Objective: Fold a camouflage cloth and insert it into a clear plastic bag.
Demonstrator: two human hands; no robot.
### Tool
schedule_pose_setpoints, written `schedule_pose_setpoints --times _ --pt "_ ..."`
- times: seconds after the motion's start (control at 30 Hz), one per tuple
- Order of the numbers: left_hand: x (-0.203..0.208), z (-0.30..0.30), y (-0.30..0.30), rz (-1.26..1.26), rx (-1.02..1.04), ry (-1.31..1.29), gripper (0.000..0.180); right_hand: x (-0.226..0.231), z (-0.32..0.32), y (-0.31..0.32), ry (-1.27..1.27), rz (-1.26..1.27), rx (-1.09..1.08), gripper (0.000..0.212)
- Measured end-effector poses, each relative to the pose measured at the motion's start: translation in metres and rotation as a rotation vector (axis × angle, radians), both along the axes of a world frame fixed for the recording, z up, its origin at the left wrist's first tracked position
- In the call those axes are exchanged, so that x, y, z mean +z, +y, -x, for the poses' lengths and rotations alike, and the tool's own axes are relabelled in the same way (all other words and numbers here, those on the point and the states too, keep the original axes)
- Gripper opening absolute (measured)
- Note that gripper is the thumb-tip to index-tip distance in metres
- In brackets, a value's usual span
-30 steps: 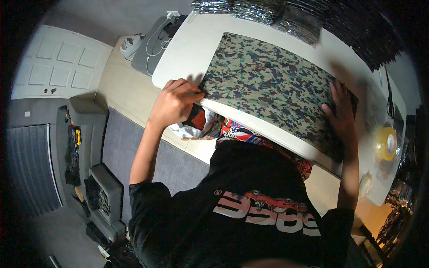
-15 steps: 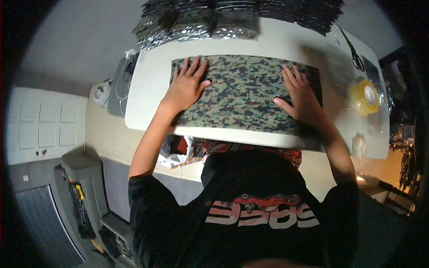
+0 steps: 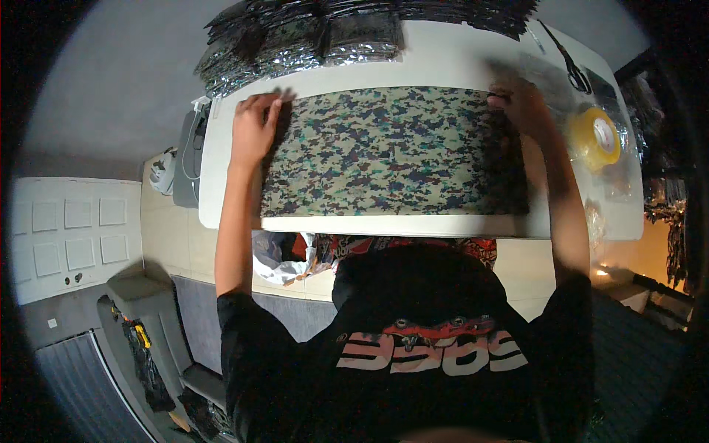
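Note:
A flat rectangle of green, brown and black camouflage fabric [image 3: 391,155] lies on the white table in front of me. My left hand [image 3: 253,129] is at its far left corner, fingers bent; the fingertips are blurred, so whether they grip the edge does not show. At the far right corner, my right hand [image 3: 523,107] has its fingers curled together on the fabric's edge. Shadow from my right arm darkens that end of the fabric.
Stacks of shiny black plastic-wrapped packets [image 3: 295,48] line the far edge of the white table [image 3: 443,55]. On the right are black scissors [image 3: 574,70], a roll of yellowish clear tape [image 3: 597,139] and clear plastic film [image 3: 620,181]. A white bag [image 3: 277,266] shows below the near edge.
Both hands were spread flat on the fabric. The left has moved outward to the far left corner, the right farther away to the far right corner, and the fingers have bent.

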State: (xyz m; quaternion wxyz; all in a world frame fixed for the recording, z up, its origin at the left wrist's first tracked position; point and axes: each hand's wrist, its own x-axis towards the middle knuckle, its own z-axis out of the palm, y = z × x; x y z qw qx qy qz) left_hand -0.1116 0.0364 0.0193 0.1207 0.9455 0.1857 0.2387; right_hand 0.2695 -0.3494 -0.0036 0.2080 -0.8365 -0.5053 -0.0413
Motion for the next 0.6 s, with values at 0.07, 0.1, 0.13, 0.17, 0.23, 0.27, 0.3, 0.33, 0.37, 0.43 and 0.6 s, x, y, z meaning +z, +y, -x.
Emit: schedule_pose_setpoints --times 0.07,0.1,0.13,0.17,0.23,0.27,0.3,0.33,0.37,0.43,0.6 --pt "-0.006 -0.001 0.015 0.074 0.069 -0.011 0.026 -0.009 -0.011 -0.003 0.060 -0.042 -0.005 0.030" --pt "-0.012 0.001 0.018 0.076 0.074 -0.007 0.026 -0.010 -0.012 -0.001 0.120 -0.083 -0.012 0.027" --pt "-0.018 0.003 0.022 0.144 0.076 -0.071 0.023 -0.012 -0.013 -0.002 0.125 -0.081 -0.008 0.027" --pt "-0.023 0.004 0.026 0.212 0.079 -0.134 0.021 -0.013 -0.014 -0.006 0.268 -0.111 -0.026 0.027" --pt "-0.024 0.004 0.027 0.205 0.065 -0.109 0.021 -0.022 -0.022 -0.015 0.422 -0.137 -0.058 0.028" --pt "-0.028 0.003 0.031 0.267 0.073 -0.111 0.021 -0.027 -0.032 -0.019 0.362 -0.159 -0.021 0.028" --pt "-0.027 0.003 0.032 0.326 0.088 -0.115 0.020 -0.027 -0.034 -0.016 0.301 -0.182 0.021 0.028" --pt "-0.027 0.003 0.031 0.327 0.091 -0.106 0.020 -0.026 -0.033 -0.015 0.310 -0.180 0.022 0.028" --pt "-0.027 0.005 0.030 0.312 0.111 -0.079 0.020 -0.023 -0.032 -0.017 0.348 -0.142 0.014 0.026" --pt "-0.025 0.004 0.029 0.297 0.130 -0.052 0.019 -0.023 -0.032 -0.019 0.385 -0.104 0.004 0.024" --pt "-0.026 0.004 0.031 0.229 0.089 -0.069 0.020 -0.024 -0.037 -0.026 0.449 -0.071 0.022 0.027"
